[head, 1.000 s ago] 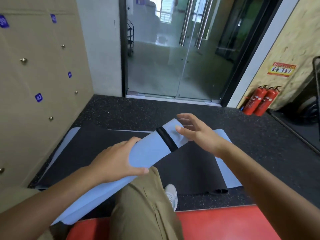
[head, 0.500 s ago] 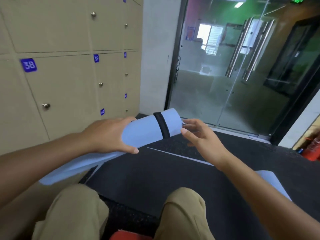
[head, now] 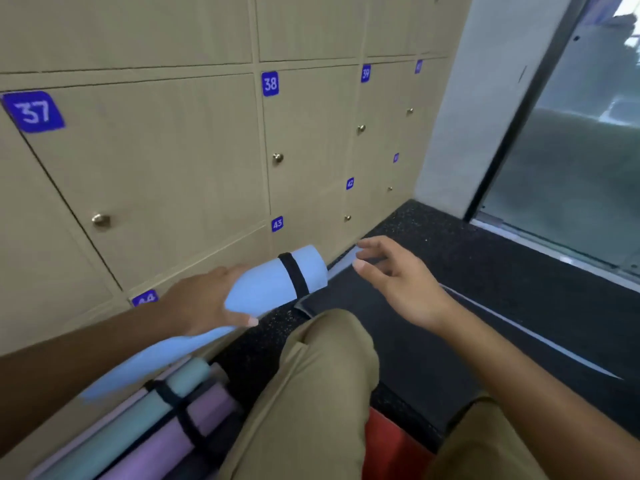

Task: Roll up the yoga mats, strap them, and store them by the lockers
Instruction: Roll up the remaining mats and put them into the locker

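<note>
A rolled light-blue yoga mat (head: pixel 266 289) with a black strap (head: pixel 294 274) near its far end is held low in front of the beige lockers (head: pixel 166 161). My left hand (head: pixel 204 303) grips the roll around its middle, thumb underneath. Just right of the roll's end, my right hand (head: pixel 398 275) hovers with loose, spread fingers and holds nothing. Below the blue roll, a teal rolled mat (head: pixel 138 414) and a purple rolled mat (head: pixel 166 441), both strapped, lie along the locker base.
A dark mat (head: pixel 433 327) lies unrolled on the speckled black floor, its light edge (head: pixel 533 336) showing. My knees in khaki trousers (head: pixel 311 393) fill the foreground above a red surface (head: pixel 391 445). A glass door (head: pixel 571 150) stands at the right.
My view has swung left and down toward the lockers. The blue roll has come down close to the locker base, over the stored mats. My right hand has drifted off the roll's end.
</note>
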Available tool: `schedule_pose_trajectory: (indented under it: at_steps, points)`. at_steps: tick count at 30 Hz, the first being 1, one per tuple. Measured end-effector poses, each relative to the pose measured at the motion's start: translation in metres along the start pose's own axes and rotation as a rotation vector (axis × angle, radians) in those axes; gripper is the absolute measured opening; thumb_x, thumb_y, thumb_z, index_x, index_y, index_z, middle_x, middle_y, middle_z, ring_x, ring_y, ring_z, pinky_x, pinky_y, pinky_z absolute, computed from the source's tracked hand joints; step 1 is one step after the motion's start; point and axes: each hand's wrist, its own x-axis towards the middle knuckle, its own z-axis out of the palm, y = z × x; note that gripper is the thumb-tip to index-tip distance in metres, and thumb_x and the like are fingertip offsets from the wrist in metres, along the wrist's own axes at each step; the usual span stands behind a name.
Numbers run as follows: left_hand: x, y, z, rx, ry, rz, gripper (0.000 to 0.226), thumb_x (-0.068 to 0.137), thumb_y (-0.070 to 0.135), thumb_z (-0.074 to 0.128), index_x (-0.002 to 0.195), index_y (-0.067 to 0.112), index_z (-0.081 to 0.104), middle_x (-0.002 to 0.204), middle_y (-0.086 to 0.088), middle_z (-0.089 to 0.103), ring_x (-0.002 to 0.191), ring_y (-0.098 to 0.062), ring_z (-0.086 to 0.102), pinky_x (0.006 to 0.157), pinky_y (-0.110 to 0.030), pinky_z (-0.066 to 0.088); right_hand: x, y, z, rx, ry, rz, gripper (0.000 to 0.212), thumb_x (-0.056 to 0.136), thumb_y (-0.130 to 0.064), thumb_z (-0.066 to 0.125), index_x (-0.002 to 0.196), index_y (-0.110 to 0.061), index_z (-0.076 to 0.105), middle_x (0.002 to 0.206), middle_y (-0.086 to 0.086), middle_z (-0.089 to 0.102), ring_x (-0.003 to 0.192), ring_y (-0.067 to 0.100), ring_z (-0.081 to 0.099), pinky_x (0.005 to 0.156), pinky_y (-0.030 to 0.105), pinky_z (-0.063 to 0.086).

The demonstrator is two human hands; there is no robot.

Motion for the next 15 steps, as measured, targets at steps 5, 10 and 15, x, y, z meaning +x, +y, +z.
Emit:
schedule_pose_trajectory:
  at_steps: [5,10,15]
  points:
    - [-0.034,-0.058,0.056,-0.069,-0.067,-0.173,0.126,0.055,0.095,0.036,0.162,0.035,0.009,0.158,0.000,0.037,0.136,-0.024,0.048,0.106,-0.037,0.041,0.025,0.000,0.067,-0.021,-0.159,-0.030,0.031,0.102,-0.034,0.061,0.131,-0.024,0.061,0.121,-0.012,0.064,0.096,-0.002,0.065,0.074,0.006,0.047]
    - [-0.053,-0.107,0.107,-0.185,-0.124,-0.286,0.126,0.059,0.088,0.045,0.162,0.021,0.017,0.163,-0.005,0.034,0.143,-0.025,0.041,0.112,-0.035,0.032,0.046,0.012,0.138,-0.115,-0.343,-0.032,0.030,0.102,-0.031,0.061,0.130,-0.018,0.060,0.109,-0.008,0.065,0.097,0.007,0.063,0.078,0.011,0.046]
    - [-0.077,-0.164,0.164,-0.338,-0.127,-0.458,0.123,0.054,0.084,0.058,0.158,0.022,0.031,0.157,-0.002,0.041,0.137,-0.022,0.044,0.102,-0.029,0.032,0.056,0.021,0.212,-0.134,-0.523,0.045,0.030,0.102,-0.033,0.061,0.127,-0.016,0.060,0.102,-0.007,0.064,0.099,0.012,0.061,0.072,0.012,0.040]
